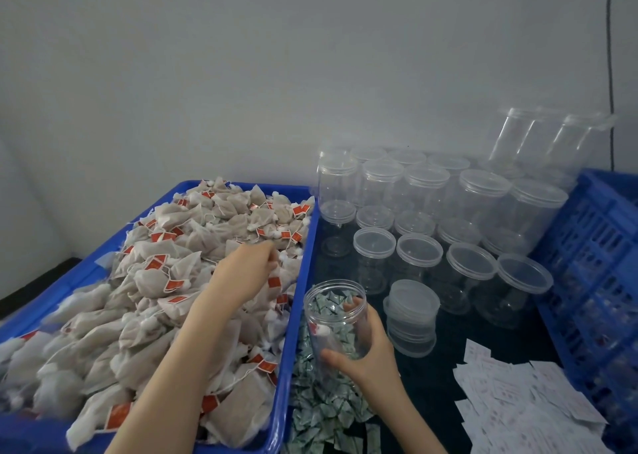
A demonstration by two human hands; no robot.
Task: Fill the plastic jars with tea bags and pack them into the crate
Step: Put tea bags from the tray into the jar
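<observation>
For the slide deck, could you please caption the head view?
Left hand reaches into the blue tray of tea bags while the right hand holds an open plastic jar.

Left hand [247, 270] reaching, right hand [366, 353] gripping

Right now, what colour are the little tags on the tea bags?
Red-orange, on the tea bag tags heaped in the blue tray; head view.

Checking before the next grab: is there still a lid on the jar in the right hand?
No. The jar held by the right hand has an open mouth, with no lid on it.
</observation>
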